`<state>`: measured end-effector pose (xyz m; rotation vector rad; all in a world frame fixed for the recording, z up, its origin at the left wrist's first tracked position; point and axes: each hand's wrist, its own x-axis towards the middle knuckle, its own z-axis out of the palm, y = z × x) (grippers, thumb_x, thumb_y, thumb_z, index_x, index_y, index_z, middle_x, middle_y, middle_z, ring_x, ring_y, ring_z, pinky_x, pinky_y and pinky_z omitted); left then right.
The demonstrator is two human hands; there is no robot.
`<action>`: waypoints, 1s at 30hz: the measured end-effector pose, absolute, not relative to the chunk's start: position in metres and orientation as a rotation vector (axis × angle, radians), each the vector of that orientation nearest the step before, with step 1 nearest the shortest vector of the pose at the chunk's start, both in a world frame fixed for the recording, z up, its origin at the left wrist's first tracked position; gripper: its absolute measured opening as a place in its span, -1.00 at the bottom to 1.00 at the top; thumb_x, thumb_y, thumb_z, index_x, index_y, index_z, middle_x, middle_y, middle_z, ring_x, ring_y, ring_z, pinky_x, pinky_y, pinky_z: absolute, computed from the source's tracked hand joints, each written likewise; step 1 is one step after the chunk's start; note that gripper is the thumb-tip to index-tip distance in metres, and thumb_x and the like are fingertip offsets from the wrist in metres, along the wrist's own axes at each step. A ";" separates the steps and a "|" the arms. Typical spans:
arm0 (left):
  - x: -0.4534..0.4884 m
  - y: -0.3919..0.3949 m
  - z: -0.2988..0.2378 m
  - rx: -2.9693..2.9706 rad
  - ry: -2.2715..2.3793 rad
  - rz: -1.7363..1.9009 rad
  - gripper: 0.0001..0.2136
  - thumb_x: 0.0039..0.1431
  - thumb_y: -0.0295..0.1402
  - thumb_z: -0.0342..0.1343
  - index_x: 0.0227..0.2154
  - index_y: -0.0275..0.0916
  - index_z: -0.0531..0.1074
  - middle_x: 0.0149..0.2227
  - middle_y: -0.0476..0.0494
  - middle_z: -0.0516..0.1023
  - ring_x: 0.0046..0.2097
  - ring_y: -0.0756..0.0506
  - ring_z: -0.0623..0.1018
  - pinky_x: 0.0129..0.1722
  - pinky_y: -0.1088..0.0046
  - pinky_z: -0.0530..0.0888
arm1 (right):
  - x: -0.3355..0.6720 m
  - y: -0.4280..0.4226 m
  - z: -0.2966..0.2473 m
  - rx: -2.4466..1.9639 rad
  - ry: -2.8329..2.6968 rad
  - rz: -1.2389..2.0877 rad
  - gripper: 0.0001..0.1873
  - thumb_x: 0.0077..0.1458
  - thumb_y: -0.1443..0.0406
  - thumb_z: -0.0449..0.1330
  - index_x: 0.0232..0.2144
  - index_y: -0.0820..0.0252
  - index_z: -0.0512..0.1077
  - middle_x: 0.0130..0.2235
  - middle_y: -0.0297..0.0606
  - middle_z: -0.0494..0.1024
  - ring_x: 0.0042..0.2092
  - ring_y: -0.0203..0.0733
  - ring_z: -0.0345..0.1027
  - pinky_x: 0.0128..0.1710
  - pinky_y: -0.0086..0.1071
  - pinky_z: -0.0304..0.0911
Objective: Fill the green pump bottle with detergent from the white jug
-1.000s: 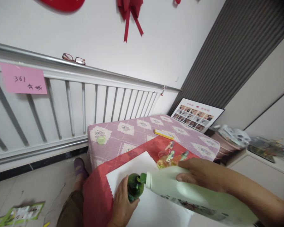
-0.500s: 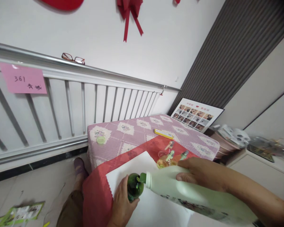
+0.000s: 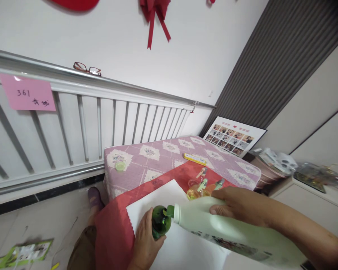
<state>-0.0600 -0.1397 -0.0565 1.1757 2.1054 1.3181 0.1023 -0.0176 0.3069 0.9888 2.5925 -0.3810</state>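
Observation:
My left hand (image 3: 147,240) is wrapped round a small dark green bottle (image 3: 161,221), tilted towards the right above a white sheet (image 3: 169,193). My right hand (image 3: 231,204) grips a large pale green bottle (image 3: 202,217), which lies nearly level. Its green spout (image 3: 170,211) meets the mouth of the small bottle; whether liquid is flowing I cannot make out. Past the large bottle, several small clear bottles with pump tops (image 3: 203,184), some holding yellow liquid, stand on a red cloth (image 3: 174,172). A pale green cap (image 3: 119,166) lies on the patterned tablecloth (image 3: 135,183).
A yellow flat case (image 3: 195,159) lies towards the back of the table. Behind runs a white radiator (image 3: 129,116) with glasses (image 3: 87,69) on its top rail. A photo board (image 3: 233,137) leans at the back right, near a white cabinet (image 3: 304,202).
Both hands and both bottles hold almost the same place. The red cloth's near left edge has shifted slightly to the left.

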 end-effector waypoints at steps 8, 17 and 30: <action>-0.060 -0.141 -0.048 1.151 2.070 1.267 -0.15 -0.06 -0.36 0.15 0.37 -0.34 0.09 0.43 -0.34 0.29 0.43 -0.28 0.31 0.45 0.07 0.26 | 0.100 -0.017 0.308 0.956 2.577 -0.387 -0.55 0.26 -0.07 0.06 -0.28 0.12 0.53 -0.19 -0.03 0.68 -0.12 0.20 0.58 -0.14 -0.04 0.43; -0.061 -0.142 -0.046 1.163 2.063 1.270 -0.15 -0.06 -0.37 0.15 0.37 -0.39 0.08 0.43 -0.39 0.28 0.44 -0.29 0.29 0.46 0.04 0.24 | 0.102 -0.019 0.308 0.968 2.594 -0.373 -0.53 0.24 -0.09 0.08 -0.27 0.12 0.55 -0.18 -0.04 0.68 -0.11 0.20 0.58 -0.14 -0.05 0.41; -0.060 -0.141 -0.050 1.161 2.066 1.290 -0.16 -0.07 -0.38 0.15 0.36 -0.36 0.10 0.41 -0.37 0.31 0.43 -0.29 0.31 0.44 0.04 0.27 | 0.101 -0.017 0.307 0.961 2.585 -0.363 -0.52 0.23 -0.10 0.08 -0.27 0.13 0.55 -0.19 -0.04 0.68 -0.12 0.19 0.57 -0.16 -0.08 0.40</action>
